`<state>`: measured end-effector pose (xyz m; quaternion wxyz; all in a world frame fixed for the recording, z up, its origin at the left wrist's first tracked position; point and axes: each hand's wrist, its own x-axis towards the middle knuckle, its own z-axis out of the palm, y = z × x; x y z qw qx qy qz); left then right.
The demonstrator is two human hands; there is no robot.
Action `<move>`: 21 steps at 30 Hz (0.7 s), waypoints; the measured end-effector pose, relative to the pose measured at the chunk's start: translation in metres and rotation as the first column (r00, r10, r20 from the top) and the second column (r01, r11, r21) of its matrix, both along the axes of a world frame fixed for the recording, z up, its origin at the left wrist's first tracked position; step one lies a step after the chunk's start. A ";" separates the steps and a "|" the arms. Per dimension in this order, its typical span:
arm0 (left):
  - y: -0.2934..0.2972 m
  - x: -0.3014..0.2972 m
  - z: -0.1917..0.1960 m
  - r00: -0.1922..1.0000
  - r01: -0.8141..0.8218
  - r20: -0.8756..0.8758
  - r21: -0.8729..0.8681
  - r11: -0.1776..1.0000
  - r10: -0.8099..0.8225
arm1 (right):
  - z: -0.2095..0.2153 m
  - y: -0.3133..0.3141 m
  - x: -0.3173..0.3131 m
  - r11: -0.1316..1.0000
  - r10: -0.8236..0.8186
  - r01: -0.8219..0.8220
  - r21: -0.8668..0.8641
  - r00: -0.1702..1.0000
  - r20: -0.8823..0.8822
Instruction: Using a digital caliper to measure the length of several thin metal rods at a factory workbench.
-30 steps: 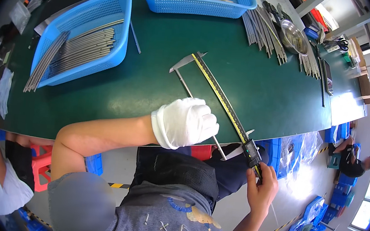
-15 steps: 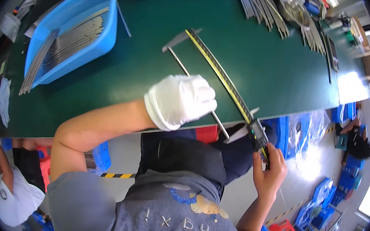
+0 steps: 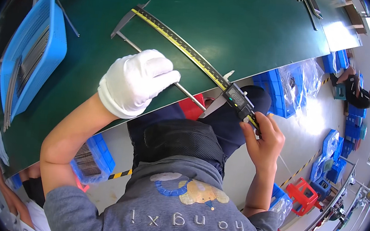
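A long digital caliper (image 3: 191, 55) with a yellow scale spans a thin metal rod (image 3: 162, 75). The white-gloved left hand (image 3: 136, 81) has its grip clamped on the rod; the bare right hand (image 3: 263, 142) pinches the caliper's end above the green tabletop (image 3: 231, 21).

Head has tipped down and left since a second ago, so I see the top baskets mostly slid out of frame, only the long blue basket (image 3: 33, 54) fully left in view. The caliper (image 3: 191, 57) now reaches further across the green counter (image 3: 249, 23), its fixed jaw nearer the far left. The gloved left hand (image 3: 136, 81) sits lower on the thin metal rod (image 3: 158, 65), closer to the counter edge. The bare right hand (image 3: 263, 139) has come up, thumb by the display slider (image 3: 237, 98).
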<state>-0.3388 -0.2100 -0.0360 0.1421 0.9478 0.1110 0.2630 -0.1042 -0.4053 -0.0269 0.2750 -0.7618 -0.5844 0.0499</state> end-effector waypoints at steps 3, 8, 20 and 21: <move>0.003 0.004 0.001 0.999 0.025 0.027 0.025 0.999 -0.026 | -0.004 -0.001 0.003 1.000 -0.012 0.012 -0.005 1.000 0.008; 0.005 0.005 0.010 0.998 0.065 0.025 0.007 0.998 -0.065 | -0.002 0.001 0.000 1.000 -0.010 0.010 -0.012 1.000 0.015; 0.005 0.002 0.009 0.997 0.080 -0.002 -0.004 0.997 -0.081 | 0.005 0.001 -0.006 0.995 0.023 -0.020 -0.102 0.999 0.030; 0.004 0.002 0.010 0.997 0.073 -0.009 -0.003 0.997 -0.073 | 0.005 0.001 -0.006 0.994 0.021 -0.018 -0.106 0.999 0.028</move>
